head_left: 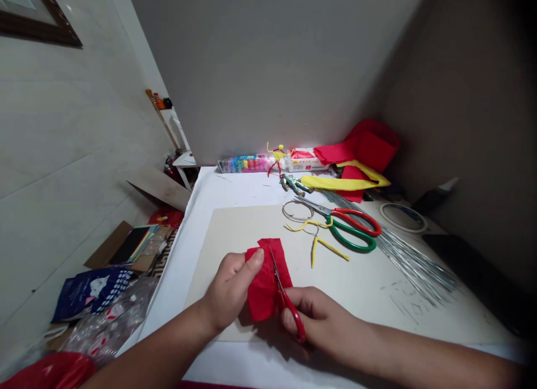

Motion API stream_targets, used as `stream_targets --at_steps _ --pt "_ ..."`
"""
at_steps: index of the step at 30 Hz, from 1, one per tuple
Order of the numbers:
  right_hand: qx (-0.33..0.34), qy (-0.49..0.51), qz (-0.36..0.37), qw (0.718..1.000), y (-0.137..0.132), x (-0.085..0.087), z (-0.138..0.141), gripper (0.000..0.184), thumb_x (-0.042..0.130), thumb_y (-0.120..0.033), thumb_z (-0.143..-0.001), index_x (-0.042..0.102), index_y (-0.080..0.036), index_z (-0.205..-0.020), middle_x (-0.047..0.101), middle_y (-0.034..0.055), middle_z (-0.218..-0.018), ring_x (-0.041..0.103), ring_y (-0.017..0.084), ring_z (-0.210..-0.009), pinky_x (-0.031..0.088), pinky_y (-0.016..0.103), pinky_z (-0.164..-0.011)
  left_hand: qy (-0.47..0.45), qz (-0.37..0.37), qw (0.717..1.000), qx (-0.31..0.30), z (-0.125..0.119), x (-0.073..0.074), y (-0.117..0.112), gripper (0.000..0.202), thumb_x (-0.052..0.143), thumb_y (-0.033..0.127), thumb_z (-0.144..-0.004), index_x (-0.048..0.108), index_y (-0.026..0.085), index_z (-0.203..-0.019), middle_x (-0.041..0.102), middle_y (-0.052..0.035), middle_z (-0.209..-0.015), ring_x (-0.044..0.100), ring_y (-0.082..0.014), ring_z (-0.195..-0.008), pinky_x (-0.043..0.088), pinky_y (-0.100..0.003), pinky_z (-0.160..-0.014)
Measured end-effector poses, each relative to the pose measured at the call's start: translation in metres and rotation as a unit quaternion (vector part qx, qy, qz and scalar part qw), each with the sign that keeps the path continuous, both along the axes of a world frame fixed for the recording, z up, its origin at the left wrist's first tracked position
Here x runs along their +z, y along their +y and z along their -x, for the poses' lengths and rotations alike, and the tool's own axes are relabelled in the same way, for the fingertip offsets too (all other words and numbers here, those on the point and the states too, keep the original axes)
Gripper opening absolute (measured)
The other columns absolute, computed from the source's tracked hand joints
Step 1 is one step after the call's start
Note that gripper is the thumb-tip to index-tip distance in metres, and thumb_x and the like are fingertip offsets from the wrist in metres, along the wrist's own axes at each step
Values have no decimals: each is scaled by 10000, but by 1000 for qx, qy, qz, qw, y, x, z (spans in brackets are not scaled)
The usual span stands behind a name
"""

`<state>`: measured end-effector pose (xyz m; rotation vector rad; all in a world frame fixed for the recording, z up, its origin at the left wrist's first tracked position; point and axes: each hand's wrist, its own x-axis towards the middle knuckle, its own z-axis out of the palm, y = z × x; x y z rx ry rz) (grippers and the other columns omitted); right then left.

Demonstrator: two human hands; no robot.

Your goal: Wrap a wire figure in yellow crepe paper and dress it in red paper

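Observation:
Between thumb and fingers my left hand (230, 285) pinches a piece of red crepe paper (262, 294), held up over the beige board (229, 227). Red-handled scissors (296, 316) are in my right hand (314, 316), their narrow blades pointing up and away across the paper. A thin yellow-wrapped wire figure (316, 235) lies on the board beyond my hands. Close to it are a coil of wire (296, 211) and large scissors (352, 227) with one red and one green handle.
A bundle of silver wires (411, 260) spreads along the right, near a roll of tape (403, 217). Red crepe paper (371, 146) and a yellow strip (344, 183) lie at the back. A small yellow-and-red figure (277, 154) stands before coloured pens (243, 164). Bags and boxes crowd the floor left.

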<state>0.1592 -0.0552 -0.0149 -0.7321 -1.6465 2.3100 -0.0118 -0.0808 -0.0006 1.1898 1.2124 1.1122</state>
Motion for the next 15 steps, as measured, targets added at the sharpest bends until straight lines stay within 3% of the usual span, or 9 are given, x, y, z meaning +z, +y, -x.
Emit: stream_targets --at_steps 7,15 --pt "-5 15 9 1000 -1 -9 -2 354 560 -430 -820 431 -173 -613 413 -72 -429 325 50 -381 245 178 -398 1 -11 1000 -1 0 0 0 453 395 444 -909 341 181 -544 327 39 -523 296 -85 -500 266 -238 -494" --pt "2 21 11 1000 1 -9 -2 377 578 -467 -806 445 -169 -618 403 -76 -420 321 49 -374 237 180 -396 -1 -16 1000 2 1 -6 -1 445 399 445 -909 353 177 -557 325 41 -527 298 -85 -503 264 -236 -492"
